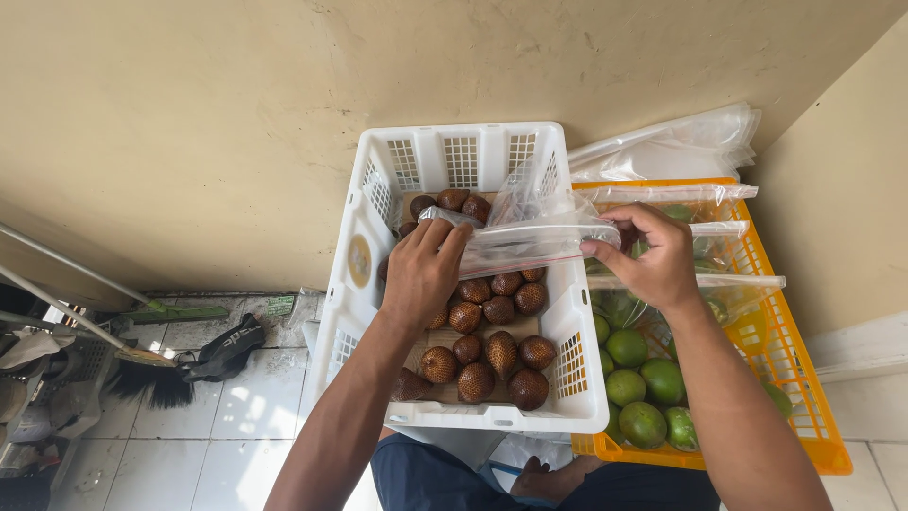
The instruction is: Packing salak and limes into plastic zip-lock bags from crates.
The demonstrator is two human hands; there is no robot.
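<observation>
Head view, clear zip bag (530, 237) crumpled, pinched between both hands (421, 270) (653, 251), over white crate (473, 156)

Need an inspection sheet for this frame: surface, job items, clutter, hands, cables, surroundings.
Surface: white tiled floor; crates sit raised in front of the person.
Job's things: clear zip bag held over white crate of brown scaly fruit.
Clutter: orange crate of green fruit with spare clear bags on it.
Grippers: left hand and right hand each pinch an end of the bag's top edge.
Cables: nothing seen.
Surroundings: beige wall; broom and black cloth at left.
</observation>
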